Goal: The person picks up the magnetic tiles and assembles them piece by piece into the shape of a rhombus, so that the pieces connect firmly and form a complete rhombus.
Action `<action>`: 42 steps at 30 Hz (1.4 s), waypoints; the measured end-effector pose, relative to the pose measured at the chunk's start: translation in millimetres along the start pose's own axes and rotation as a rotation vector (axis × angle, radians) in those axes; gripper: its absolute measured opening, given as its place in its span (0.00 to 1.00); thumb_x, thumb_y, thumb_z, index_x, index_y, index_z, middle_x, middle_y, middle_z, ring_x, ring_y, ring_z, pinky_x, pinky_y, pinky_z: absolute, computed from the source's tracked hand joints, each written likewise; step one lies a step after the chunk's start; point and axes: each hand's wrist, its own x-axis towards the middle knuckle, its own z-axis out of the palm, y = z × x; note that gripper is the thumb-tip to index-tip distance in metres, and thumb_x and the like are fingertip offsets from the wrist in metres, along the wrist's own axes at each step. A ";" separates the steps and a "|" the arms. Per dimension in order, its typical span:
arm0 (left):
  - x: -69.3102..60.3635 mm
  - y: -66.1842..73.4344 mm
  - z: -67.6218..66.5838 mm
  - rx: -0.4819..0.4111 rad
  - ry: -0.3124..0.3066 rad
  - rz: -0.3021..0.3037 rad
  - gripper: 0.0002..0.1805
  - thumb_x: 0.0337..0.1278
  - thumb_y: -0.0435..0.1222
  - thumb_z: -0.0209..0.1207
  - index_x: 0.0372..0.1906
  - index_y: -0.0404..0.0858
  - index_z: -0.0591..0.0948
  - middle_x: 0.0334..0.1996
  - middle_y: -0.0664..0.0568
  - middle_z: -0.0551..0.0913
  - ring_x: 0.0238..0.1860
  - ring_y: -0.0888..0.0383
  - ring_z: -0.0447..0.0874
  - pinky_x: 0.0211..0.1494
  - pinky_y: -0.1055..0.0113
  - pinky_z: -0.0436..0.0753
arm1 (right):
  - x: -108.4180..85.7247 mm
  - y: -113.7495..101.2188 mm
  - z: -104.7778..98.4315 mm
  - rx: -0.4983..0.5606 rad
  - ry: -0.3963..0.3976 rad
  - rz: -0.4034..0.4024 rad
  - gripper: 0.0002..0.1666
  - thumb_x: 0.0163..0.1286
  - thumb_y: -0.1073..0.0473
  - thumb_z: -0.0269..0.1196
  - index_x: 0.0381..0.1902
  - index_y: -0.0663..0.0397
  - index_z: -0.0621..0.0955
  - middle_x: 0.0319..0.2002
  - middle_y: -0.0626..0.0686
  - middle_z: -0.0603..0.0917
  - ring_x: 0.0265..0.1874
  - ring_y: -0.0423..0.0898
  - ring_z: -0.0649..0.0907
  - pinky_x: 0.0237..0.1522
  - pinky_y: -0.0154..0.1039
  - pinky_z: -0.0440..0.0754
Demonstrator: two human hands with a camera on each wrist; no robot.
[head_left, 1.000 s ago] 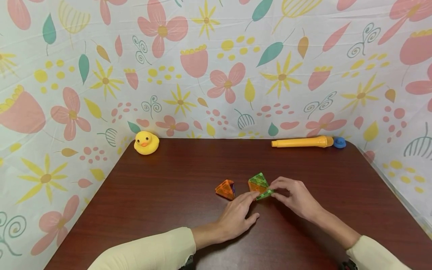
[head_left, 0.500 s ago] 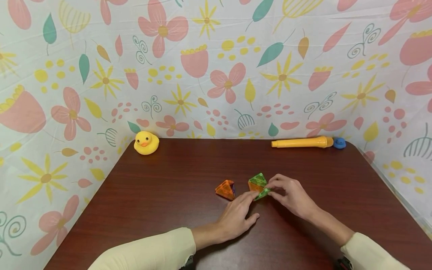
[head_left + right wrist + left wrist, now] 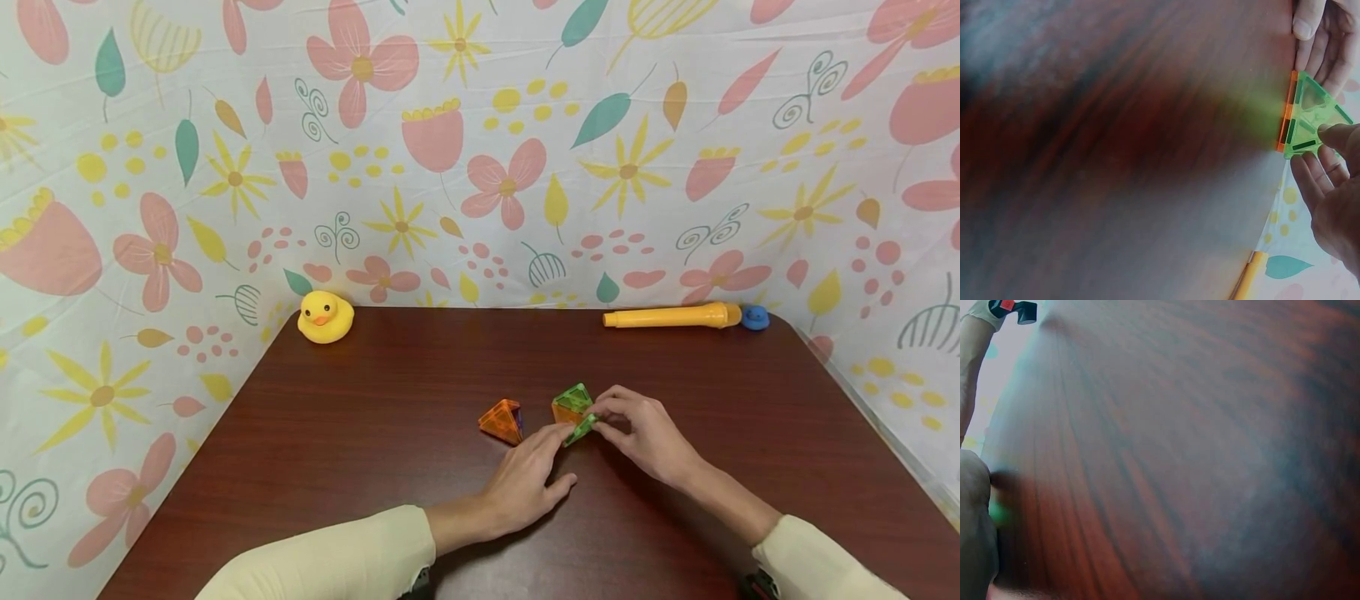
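My right hand [image 3: 647, 432] pinches a translucent green triangular magnetic tile [image 3: 581, 429] between thumb and fingers, and the tile stands tilted up off the table. Behind it lie a flat orange tile [image 3: 567, 414] and another green tile [image 3: 574, 394], edge to edge. In the right wrist view, an orange strip [image 3: 1287, 115] runs along the raised green tile's base. My left hand [image 3: 525, 482] rests low with fairly straight fingers, their tips touching the tiles' near left corner. Left of the tiles sits a small orange pyramid of tiles [image 3: 500, 421] with a purple side.
A yellow rubber duck [image 3: 326, 317] stands at the back left of the brown table [image 3: 390, 392]. At the back right lie a yellow toy microphone [image 3: 671, 316] and a small blue duck [image 3: 754, 317]. A flower-patterned cloth [image 3: 480, 250] hangs behind and at both sides.
My right hand has shifted slightly left, swinging the pinched green tile to a steeper tilt toward the orange tile. The left hand and the orange pyramid have stayed put.
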 end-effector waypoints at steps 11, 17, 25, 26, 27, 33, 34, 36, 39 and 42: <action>-0.1 -0.4 0.8 -0.012 0.006 -0.002 0.37 0.73 0.41 0.68 0.80 0.36 0.67 0.74 0.49 0.74 0.72 0.57 0.74 0.68 0.60 0.80 | -1.7 0.4 1.9 -0.054 0.028 -0.005 0.18 0.59 0.74 0.78 0.45 0.53 0.90 0.44 0.43 0.84 0.38 0.38 0.85 0.40 0.42 0.89; -0.1 -0.2 0.9 -0.002 0.010 -0.001 0.37 0.72 0.41 0.68 0.79 0.37 0.67 0.74 0.48 0.74 0.72 0.56 0.74 0.69 0.60 0.79 | -0.6 -0.1 2.6 -0.039 0.078 -0.037 0.29 0.54 0.77 0.80 0.51 0.58 0.82 0.44 0.51 0.84 0.39 0.46 0.85 0.40 0.42 0.88; 0.2 -0.7 1.0 0.006 0.013 0.007 0.37 0.73 0.41 0.68 0.79 0.36 0.68 0.74 0.48 0.74 0.72 0.56 0.74 0.68 0.60 0.80 | 2.0 1.8 1.2 -0.005 0.046 -0.045 0.50 0.53 0.78 0.80 0.72 0.64 0.71 0.64 0.63 0.81 0.56 0.59 0.86 0.50 0.52 0.88; 0.2 -0.8 0.9 0.006 0.013 0.007 0.37 0.73 0.41 0.68 0.79 0.36 0.68 0.74 0.48 0.74 0.72 0.56 0.74 0.68 0.60 0.80 | 2.5 2.5 0.9 0.006 0.027 -0.040 0.53 0.54 0.78 0.79 0.75 0.63 0.69 0.67 0.64 0.79 0.59 0.61 0.84 0.52 0.53 0.87; 0.2 -0.9 0.8 0.006 0.012 0.008 0.37 0.73 0.41 0.68 0.79 0.36 0.68 0.74 0.48 0.74 0.72 0.56 0.74 0.68 0.60 0.80 | 2.8 3.3 0.8 0.020 0.006 -0.034 0.55 0.55 0.78 0.79 0.78 0.63 0.67 0.70 0.65 0.77 0.62 0.62 0.83 0.54 0.54 0.86; 0.2 -0.3 0.2 0.000 0.002 0.000 0.37 0.73 0.41 0.67 0.79 0.36 0.67 0.74 0.48 0.73 0.72 0.56 0.74 0.69 0.60 0.79 | 4.0 6.9 -0.1 0.106 -0.098 0.020 0.50 0.63 0.73 0.76 0.80 0.63 0.66 0.72 0.66 0.75 0.65 0.63 0.81 0.58 0.58 0.83; 0.1 -0.3 0.1 -0.001 -0.001 -0.002 0.37 0.73 0.41 0.67 0.79 0.36 0.67 0.75 0.48 0.73 0.73 0.56 0.74 0.69 0.60 0.79 | 3.8 6.9 0.0 0.114 -0.108 0.032 0.48 0.65 0.72 0.75 0.79 0.63 0.67 0.72 0.66 0.76 0.65 0.63 0.82 0.59 0.58 0.82; -0.2 -0.5 0.5 -0.002 -0.007 -0.006 0.37 0.74 0.41 0.67 0.80 0.36 0.66 0.75 0.48 0.73 0.73 0.56 0.74 0.69 0.60 0.79 | 3.3 6.8 0.4 0.129 -0.123 0.053 0.45 0.67 0.71 0.74 0.79 0.63 0.68 0.70 0.65 0.78 0.63 0.63 0.83 0.59 0.59 0.82; -0.6 -1.0 0.8 -0.002 -0.004 -0.005 0.39 0.73 0.42 0.67 0.81 0.37 0.64 0.74 0.48 0.74 0.71 0.56 0.75 0.67 0.60 0.80 | 2.6 6.5 1.4 0.141 -0.127 0.074 0.42 0.69 0.69 0.73 0.78 0.64 0.69 0.68 0.65 0.80 0.62 0.63 0.84 0.59 0.60 0.82; -0.7 -1.4 1.1 -0.003 0.006 -0.001 0.41 0.72 0.42 0.68 0.82 0.37 0.63 0.72 0.48 0.76 0.70 0.55 0.77 0.65 0.60 0.82 | 2.7 7.2 2.4 0.142 -0.123 0.081 0.40 0.71 0.68 0.72 0.77 0.65 0.70 0.66 0.64 0.82 0.61 0.63 0.84 0.58 0.60 0.82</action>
